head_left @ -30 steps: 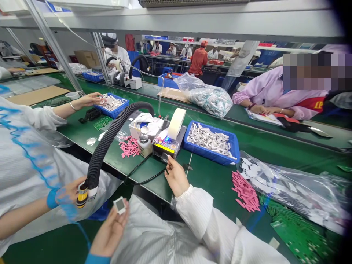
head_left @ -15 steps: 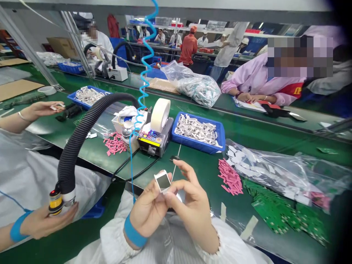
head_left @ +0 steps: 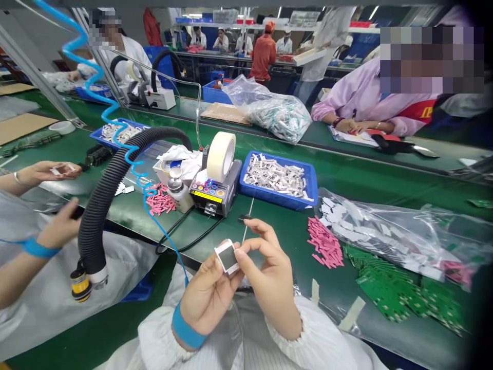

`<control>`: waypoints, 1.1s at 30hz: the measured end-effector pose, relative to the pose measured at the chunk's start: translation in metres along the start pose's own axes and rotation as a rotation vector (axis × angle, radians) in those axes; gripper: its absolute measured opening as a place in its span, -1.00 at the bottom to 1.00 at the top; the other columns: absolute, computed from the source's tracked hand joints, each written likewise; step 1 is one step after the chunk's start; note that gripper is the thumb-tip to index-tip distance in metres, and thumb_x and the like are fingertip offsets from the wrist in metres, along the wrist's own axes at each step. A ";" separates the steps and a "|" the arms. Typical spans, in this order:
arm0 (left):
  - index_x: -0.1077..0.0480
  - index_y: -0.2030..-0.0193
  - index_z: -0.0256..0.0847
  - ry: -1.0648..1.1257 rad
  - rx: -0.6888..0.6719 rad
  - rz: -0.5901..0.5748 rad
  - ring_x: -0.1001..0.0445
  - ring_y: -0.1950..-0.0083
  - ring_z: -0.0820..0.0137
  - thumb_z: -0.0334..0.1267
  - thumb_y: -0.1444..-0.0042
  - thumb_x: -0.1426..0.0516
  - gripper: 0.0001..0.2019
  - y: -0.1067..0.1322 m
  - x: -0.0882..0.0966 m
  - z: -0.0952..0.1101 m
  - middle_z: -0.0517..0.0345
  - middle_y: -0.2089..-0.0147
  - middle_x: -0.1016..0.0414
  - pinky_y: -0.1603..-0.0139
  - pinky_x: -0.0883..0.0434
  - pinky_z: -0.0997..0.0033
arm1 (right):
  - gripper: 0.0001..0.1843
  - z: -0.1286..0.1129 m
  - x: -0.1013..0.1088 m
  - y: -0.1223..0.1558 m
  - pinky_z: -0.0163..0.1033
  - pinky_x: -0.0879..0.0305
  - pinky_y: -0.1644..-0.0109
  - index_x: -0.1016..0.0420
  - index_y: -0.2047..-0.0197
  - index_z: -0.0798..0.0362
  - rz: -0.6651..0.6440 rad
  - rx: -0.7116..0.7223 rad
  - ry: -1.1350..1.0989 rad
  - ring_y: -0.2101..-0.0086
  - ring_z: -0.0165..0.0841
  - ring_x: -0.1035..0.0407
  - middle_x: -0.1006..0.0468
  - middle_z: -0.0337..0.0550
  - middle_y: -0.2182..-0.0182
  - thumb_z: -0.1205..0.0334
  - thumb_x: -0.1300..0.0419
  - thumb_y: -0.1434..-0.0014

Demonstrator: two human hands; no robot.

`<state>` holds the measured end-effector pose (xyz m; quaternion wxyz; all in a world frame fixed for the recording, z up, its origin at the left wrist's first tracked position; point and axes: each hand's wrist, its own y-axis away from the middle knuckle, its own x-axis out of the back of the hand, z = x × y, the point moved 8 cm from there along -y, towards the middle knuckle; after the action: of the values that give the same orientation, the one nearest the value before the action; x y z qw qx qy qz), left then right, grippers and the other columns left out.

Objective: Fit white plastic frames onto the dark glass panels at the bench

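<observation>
My left hand (head_left: 206, 298) is closed around a small white-framed screen (head_left: 228, 258), which has a dark grey face turned up toward me. My right hand (head_left: 271, 275) pinches the right side of this same piece, its thumb and index finger at the frame's edge. A blue strap (head_left: 188, 326) with a coiled blue cord circles my left wrist. Just past my right fingertips lies a thin pale rod (head_left: 251, 206) with a black part on it; its kind is unclear.
A tape dispenser (head_left: 213, 195) stands ahead, beside a blue tray (head_left: 311, 192) of white frames. To the right are pink strips (head_left: 324, 244), a bag of white pieces (head_left: 370, 231) and green circuit boards (head_left: 389, 293). A black hose (head_left: 90, 221) and a co-worker's hands (head_left: 57, 228) are at left.
My right thumb has moved from the screen's lower corner up to its right edge. The coiled cord has swung left. A co-worker's hand has left the hose end and risen.
</observation>
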<state>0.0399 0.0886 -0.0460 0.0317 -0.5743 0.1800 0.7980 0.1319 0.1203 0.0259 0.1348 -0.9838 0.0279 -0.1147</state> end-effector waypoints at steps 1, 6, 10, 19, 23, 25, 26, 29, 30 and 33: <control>-0.52 0.20 -0.11 -0.006 -0.002 0.005 -0.49 0.04 0.41 -0.35 -0.01 -0.21 -0.81 0.000 0.001 0.000 0.16 0.16 -0.61 -0.14 -0.31 0.33 | -0.88 0.001 0.000 0.000 0.07 -0.14 -0.05 -0.42 0.51 0.01 0.003 0.001 0.002 0.00 -0.13 -0.25 -0.37 -0.07 0.06 0.23 -0.21 -0.03; -0.52 0.22 -0.12 -0.028 0.007 0.068 -0.49 0.05 0.38 -0.37 -0.06 -0.16 -0.84 -0.001 0.006 0.001 0.16 0.19 -0.60 -0.22 -0.23 0.19 | -0.88 -0.003 0.003 0.006 -0.03 -0.21 0.00 -0.39 0.51 0.02 0.009 0.027 -0.018 0.04 -0.17 -0.28 -0.37 -0.07 0.09 0.28 -0.18 -0.05; -0.52 0.25 -0.18 -0.038 0.055 0.132 -0.52 0.12 0.41 -0.43 -0.05 -0.14 -0.84 -0.002 0.010 0.000 0.16 0.21 -0.60 -0.20 -0.25 0.25 | -0.91 -0.021 0.007 0.011 -0.06 -0.23 0.00 -0.39 0.48 -0.01 -0.021 0.150 -0.031 0.02 -0.18 -0.26 -0.35 -0.10 0.07 0.31 -0.18 -0.04; -0.51 0.22 -0.13 -0.004 0.028 0.036 -0.51 0.09 0.46 -0.39 0.00 -0.21 -0.82 0.000 0.004 0.000 0.19 0.17 -0.60 -0.12 -0.32 0.38 | -0.88 -0.009 -0.007 -0.002 0.00 -0.19 0.00 -0.42 0.53 0.00 -0.088 0.016 0.048 0.03 -0.15 -0.27 -0.38 -0.10 0.06 0.26 -0.19 -0.02; -0.51 0.20 -0.12 -0.038 0.015 0.036 -0.49 0.04 0.41 -0.37 -0.02 -0.19 -0.82 0.000 0.004 0.002 0.18 0.11 -0.59 -0.19 -0.25 0.30 | -0.88 -0.007 -0.007 -0.002 0.01 -0.18 0.00 -0.41 0.52 0.00 -0.073 0.021 0.088 0.03 -0.15 -0.27 -0.38 -0.09 0.07 0.25 -0.18 -0.03; -0.51 0.22 -0.11 -0.041 0.011 0.054 -0.49 0.04 0.41 -0.37 -0.03 -0.18 -0.83 0.000 0.005 0.002 0.18 0.14 -0.60 -0.19 -0.25 0.29 | -0.87 -0.008 -0.008 -0.002 0.02 -0.18 0.00 -0.40 0.52 0.00 -0.070 0.053 0.135 0.03 -0.15 -0.27 -0.38 -0.09 0.07 0.26 -0.17 -0.05; -0.52 0.23 -0.11 -0.043 0.010 0.064 -0.49 0.05 0.41 -0.37 -0.04 -0.18 -0.84 -0.001 0.005 0.002 0.18 0.16 -0.60 -0.17 -0.27 0.30 | -0.90 -0.009 -0.007 -0.002 0.03 -0.18 0.00 -0.40 0.49 -0.01 -0.050 0.085 0.178 0.02 -0.15 -0.26 -0.37 -0.09 0.07 0.26 -0.17 -0.05; -0.53 0.24 -0.11 -0.064 0.002 0.123 -0.52 0.13 0.43 -0.39 -0.05 -0.16 -0.84 -0.001 0.008 0.003 0.19 0.22 -0.61 -0.04 -0.39 0.41 | -0.84 -0.020 -0.007 0.004 0.11 -0.08 -0.07 -0.41 0.22 -0.04 0.030 0.304 0.406 -0.06 -0.09 -0.19 -0.34 -0.03 -0.02 0.24 -0.15 -0.07; -0.53 0.26 -0.10 -0.078 -0.008 0.159 -0.53 0.17 0.45 -0.40 -0.04 -0.17 -0.83 0.000 0.011 0.005 0.21 0.24 -0.61 0.04 -0.42 0.47 | -0.73 -0.025 -0.013 0.009 0.15 0.01 -0.12 -0.37 0.09 -0.06 0.001 0.423 0.501 -0.10 -0.08 -0.13 -0.31 -0.02 -0.07 0.24 -0.13 -0.10; -0.54 0.31 -0.10 -0.186 -0.016 0.289 -0.53 0.32 0.51 -0.44 0.04 -0.21 -0.83 0.006 0.024 0.011 0.24 0.29 -0.61 0.29 -0.46 0.61 | -0.58 -0.025 -0.032 0.025 0.25 0.34 -0.22 -0.20 -0.15 -0.05 -0.267 0.668 0.721 -0.22 -0.07 0.06 -0.19 -0.04 -0.21 0.17 -0.02 -0.22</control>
<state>0.0201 0.0831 -0.0634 -0.0716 -0.4664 0.2506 0.8453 0.0942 0.0930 0.0360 0.4080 -0.7798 -0.0914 -0.4659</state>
